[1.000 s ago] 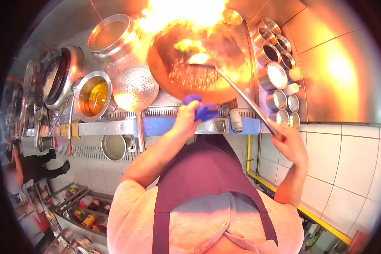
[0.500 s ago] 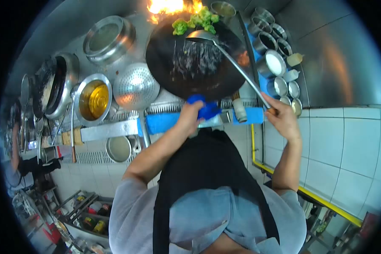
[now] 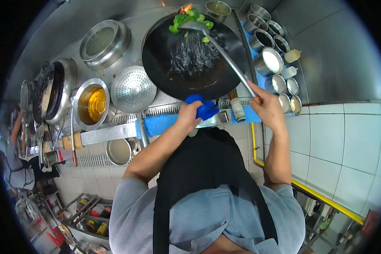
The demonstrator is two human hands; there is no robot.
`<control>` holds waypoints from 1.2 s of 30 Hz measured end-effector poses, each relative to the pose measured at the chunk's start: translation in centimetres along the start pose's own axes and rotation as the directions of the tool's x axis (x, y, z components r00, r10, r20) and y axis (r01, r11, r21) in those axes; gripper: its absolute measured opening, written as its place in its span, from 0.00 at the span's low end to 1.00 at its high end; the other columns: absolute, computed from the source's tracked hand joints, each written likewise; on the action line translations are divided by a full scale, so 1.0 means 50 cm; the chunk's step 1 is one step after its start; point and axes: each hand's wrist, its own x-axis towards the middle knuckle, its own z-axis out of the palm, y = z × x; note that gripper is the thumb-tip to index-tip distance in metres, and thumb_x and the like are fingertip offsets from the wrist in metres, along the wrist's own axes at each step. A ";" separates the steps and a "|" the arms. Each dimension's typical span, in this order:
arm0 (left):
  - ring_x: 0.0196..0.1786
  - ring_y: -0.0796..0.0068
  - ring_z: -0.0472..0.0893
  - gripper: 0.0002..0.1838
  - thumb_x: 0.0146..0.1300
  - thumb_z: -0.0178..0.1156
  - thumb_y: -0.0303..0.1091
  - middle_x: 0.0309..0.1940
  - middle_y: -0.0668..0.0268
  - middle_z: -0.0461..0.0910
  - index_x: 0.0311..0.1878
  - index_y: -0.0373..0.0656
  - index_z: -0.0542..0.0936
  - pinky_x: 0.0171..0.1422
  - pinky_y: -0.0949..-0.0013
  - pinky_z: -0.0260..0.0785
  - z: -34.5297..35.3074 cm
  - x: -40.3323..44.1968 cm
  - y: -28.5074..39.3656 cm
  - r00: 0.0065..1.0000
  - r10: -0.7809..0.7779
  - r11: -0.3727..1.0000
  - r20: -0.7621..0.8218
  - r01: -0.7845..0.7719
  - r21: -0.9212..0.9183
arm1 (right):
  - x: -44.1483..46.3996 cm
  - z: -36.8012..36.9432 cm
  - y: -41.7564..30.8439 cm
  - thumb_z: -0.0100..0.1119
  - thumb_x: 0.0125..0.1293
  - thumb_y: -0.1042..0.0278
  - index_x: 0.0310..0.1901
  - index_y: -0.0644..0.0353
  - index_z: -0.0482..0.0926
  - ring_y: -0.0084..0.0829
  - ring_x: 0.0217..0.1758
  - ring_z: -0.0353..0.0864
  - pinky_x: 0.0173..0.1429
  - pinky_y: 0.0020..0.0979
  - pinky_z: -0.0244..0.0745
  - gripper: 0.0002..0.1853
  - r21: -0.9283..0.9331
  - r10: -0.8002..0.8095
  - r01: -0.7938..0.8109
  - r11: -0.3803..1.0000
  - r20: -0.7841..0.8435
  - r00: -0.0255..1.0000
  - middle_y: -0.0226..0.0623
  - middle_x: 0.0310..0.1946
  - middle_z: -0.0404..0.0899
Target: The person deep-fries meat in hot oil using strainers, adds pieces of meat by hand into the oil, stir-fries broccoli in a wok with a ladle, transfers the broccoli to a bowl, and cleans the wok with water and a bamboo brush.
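Observation:
A large black wok (image 3: 156,59) sits on the stove, with green broccoli (image 3: 188,17) gathered at its far edge. My left hand (image 3: 189,115) grips a blue cloth (image 3: 205,109) at the wok's near rim; the cloth covers whatever part of the wok lies under it. In my right hand (image 3: 266,106) is the handle end of a long metal ladle (image 3: 226,57). The ladle's bowl reaches across the wok and lies against the broccoli. One small green piece sits just below the bowl. A little flame (image 3: 186,8) shows behind the broccoli.
Left of the wok are a perforated strainer (image 3: 133,89), a pot of yellow oil (image 3: 96,106) and a lidded steel pot (image 3: 101,44). Several seasoning containers (image 3: 269,61) and squeeze bottles (image 3: 292,56) line the right. Another person (image 3: 19,169) is at far left.
The large flame behind the wok has shrunk to a small one. My right hand has moved slightly left and up with the ladle. My left hand keeps its hold on the cloth.

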 end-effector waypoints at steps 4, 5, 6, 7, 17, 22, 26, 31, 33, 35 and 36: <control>0.35 0.73 0.84 0.07 0.70 0.55 0.34 0.37 0.66 0.85 0.46 0.43 0.79 0.32 0.70 0.73 0.012 0.082 0.074 0.992 0.056 0.989 0.116 -0.039 -0.142 | -0.075 -0.050 0.007 0.64 0.62 0.83 0.70 0.49 0.78 0.18 0.29 0.68 0.35 0.23 0.67 0.33 0.245 0.173 -0.191 0.951 0.091 0.981 0.26 0.32 0.75; 0.34 0.73 0.84 0.07 0.70 0.56 0.34 0.37 0.66 0.86 0.46 0.43 0.80 0.32 0.71 0.74 0.025 0.074 0.084 0.991 0.058 0.987 0.119 -0.039 -0.155 | -0.087 -0.047 0.008 0.62 0.65 0.83 0.72 0.54 0.74 0.17 0.27 0.68 0.33 0.20 0.65 0.33 0.323 0.191 -0.211 0.923 0.092 0.977 0.25 0.34 0.75; 0.33 0.72 0.85 0.07 0.70 0.56 0.34 0.36 0.66 0.86 0.45 0.44 0.80 0.32 0.71 0.74 0.035 0.071 0.093 0.991 0.062 0.985 0.119 -0.042 -0.170 | -0.093 -0.042 0.008 0.61 0.65 0.83 0.73 0.55 0.73 0.17 0.27 0.69 0.32 0.20 0.66 0.33 0.367 0.218 -0.235 0.900 0.089 0.972 0.26 0.33 0.75; 0.33 0.72 0.85 0.08 0.70 0.56 0.34 0.37 0.66 0.86 0.44 0.42 0.80 0.32 0.71 0.74 0.031 0.082 0.101 0.992 0.072 0.987 0.105 -0.055 -0.151 | -0.101 -0.033 0.008 0.61 0.66 0.83 0.74 0.57 0.72 0.17 0.26 0.70 0.31 0.21 0.67 0.33 0.415 0.250 -0.264 0.871 0.088 0.964 0.26 0.33 0.75; 0.38 0.73 0.84 0.10 0.60 0.63 0.27 0.38 0.60 0.85 0.44 0.35 0.84 0.46 0.67 0.77 -0.119 0.216 -0.092 0.823 0.564 0.684 0.071 -0.514 0.518 | -0.134 0.105 0.007 0.55 0.73 0.77 0.81 0.58 0.53 0.19 0.22 0.72 0.22 0.26 0.72 0.38 0.635 0.382 -0.441 0.634 0.239 0.893 0.30 0.32 0.74; 0.35 0.73 0.83 0.07 0.60 0.63 0.26 0.37 0.61 0.85 0.39 0.35 0.84 0.43 0.69 0.77 -0.067 0.081 -0.012 0.942 0.321 0.799 0.095 -0.323 0.507 | -0.101 0.156 -0.112 0.55 0.73 0.75 0.77 0.59 0.59 0.20 0.23 0.73 0.22 0.25 0.71 0.32 0.844 0.125 -0.437 0.311 0.420 0.899 0.32 0.34 0.75; 0.44 0.56 0.88 0.13 0.66 0.56 0.29 0.43 0.53 0.86 0.51 0.35 0.79 0.53 0.55 0.84 -0.071 0.014 0.035 0.989 0.073 0.997 0.127 -0.076 0.024 | -0.088 0.105 -0.115 0.57 0.71 0.75 0.72 0.59 0.64 0.18 0.26 0.72 0.22 0.24 0.69 0.29 0.842 0.027 -0.538 -0.053 0.539 0.842 0.30 0.35 0.75; 0.55 0.41 0.85 0.11 0.71 0.50 0.30 0.51 0.41 0.83 0.53 0.38 0.72 0.62 0.50 0.82 -0.016 -0.006 0.074 0.981 0.025 0.982 0.193 0.012 -0.190 | -0.120 0.077 -0.102 0.57 0.71 0.74 0.74 0.62 0.61 0.17 0.27 0.70 0.22 0.23 0.68 0.31 0.842 -0.025 -0.535 -0.074 0.535 0.845 0.32 0.38 0.74; 0.47 0.53 0.88 0.09 0.72 0.51 0.31 0.46 0.48 0.86 0.51 0.38 0.75 0.47 0.59 0.85 -0.002 0.039 0.097 0.983 0.044 0.982 0.176 -0.009 -0.190 | -0.115 0.069 -0.095 0.57 0.71 0.74 0.74 0.63 0.60 0.17 0.27 0.69 0.22 0.23 0.69 0.32 0.864 -0.033 -0.495 -0.091 0.494 0.869 0.34 0.40 0.73; 0.39 0.62 0.89 0.09 0.72 0.53 0.33 0.41 0.54 0.87 0.48 0.39 0.77 0.35 0.66 0.81 -0.005 0.054 0.114 0.985 0.072 0.988 0.155 -0.049 -0.146 | -0.117 0.049 -0.091 0.57 0.70 0.74 0.75 0.63 0.60 0.17 0.27 0.69 0.22 0.23 0.69 0.33 0.879 -0.056 -0.464 -0.105 0.461 0.886 0.34 0.40 0.73; 0.36 0.65 0.88 0.08 0.71 0.54 0.34 0.39 0.56 0.87 0.46 0.40 0.78 0.31 0.69 0.78 -0.016 0.066 0.113 0.984 0.081 0.990 0.159 -0.062 -0.124 | -0.121 0.036 -0.086 0.57 0.70 0.73 0.75 0.63 0.59 0.17 0.27 0.69 0.22 0.23 0.69 0.33 0.886 -0.062 -0.448 -0.117 0.444 0.894 0.35 0.40 0.72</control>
